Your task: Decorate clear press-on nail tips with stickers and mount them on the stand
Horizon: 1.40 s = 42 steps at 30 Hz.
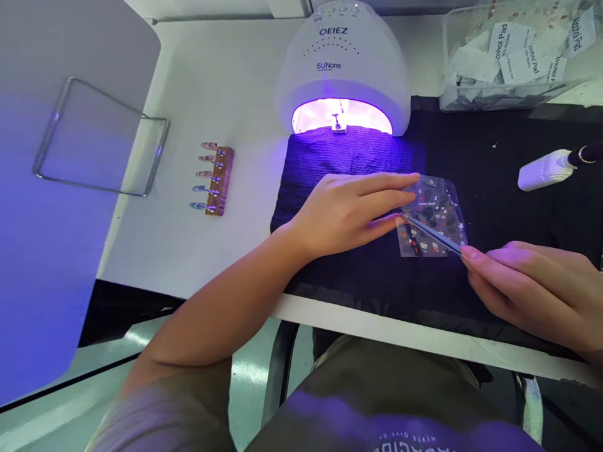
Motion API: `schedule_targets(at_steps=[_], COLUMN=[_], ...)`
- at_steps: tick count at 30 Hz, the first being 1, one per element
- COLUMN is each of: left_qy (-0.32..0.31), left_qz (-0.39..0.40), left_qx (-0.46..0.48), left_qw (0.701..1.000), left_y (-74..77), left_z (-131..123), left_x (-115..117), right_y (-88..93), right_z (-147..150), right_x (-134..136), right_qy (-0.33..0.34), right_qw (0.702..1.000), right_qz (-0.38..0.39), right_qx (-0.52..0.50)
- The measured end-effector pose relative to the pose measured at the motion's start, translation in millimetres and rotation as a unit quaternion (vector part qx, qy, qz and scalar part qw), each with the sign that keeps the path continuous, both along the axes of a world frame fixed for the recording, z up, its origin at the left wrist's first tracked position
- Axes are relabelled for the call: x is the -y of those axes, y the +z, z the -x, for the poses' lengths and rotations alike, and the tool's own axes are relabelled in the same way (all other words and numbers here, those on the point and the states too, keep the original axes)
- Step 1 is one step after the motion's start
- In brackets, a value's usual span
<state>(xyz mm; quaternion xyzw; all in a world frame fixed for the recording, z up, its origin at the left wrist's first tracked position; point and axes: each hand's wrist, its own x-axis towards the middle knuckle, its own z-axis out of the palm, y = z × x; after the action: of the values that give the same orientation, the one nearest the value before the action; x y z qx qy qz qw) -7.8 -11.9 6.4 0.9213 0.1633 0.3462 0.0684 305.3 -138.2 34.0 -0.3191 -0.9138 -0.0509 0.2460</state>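
Observation:
My left hand (351, 210) lies flat with its fingertips on a clear sheet of nail stickers (436, 216), pressing the sheet's left edge against a black towel (471, 150). My right hand (532, 292) is shut on slim metal tweezers (436, 233), which cross the sheet diagonally. Their tip reaches the sheet's left side, close under my left fingers. The small stickers are dark, red and white, and their details are too small to make out.
A glowing white SUNone UV nail lamp (343, 69) stands beyond the towel. Nail tips sit on a wooden stand (219, 181) to its left. A clear bin of alcohol pads (513, 56) is back right, a white tube (546, 169) lies right, and a wire frame (101, 138) is far left.

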Motion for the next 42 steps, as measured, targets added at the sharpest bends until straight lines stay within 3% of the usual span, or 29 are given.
schedule_targets(at_steps=[42], left_qy=[-0.003], left_qz=[-0.011], left_qx=[0.007], left_qw=[1.000], left_y=[3.7], left_z=[-5.8], left_x=[6.7], right_y=[3.4], right_z=[-3.9], right_x=[2.2], right_qy=[0.004], right_qw=[1.000], right_qz=[0.016], right_qx=[-0.002])
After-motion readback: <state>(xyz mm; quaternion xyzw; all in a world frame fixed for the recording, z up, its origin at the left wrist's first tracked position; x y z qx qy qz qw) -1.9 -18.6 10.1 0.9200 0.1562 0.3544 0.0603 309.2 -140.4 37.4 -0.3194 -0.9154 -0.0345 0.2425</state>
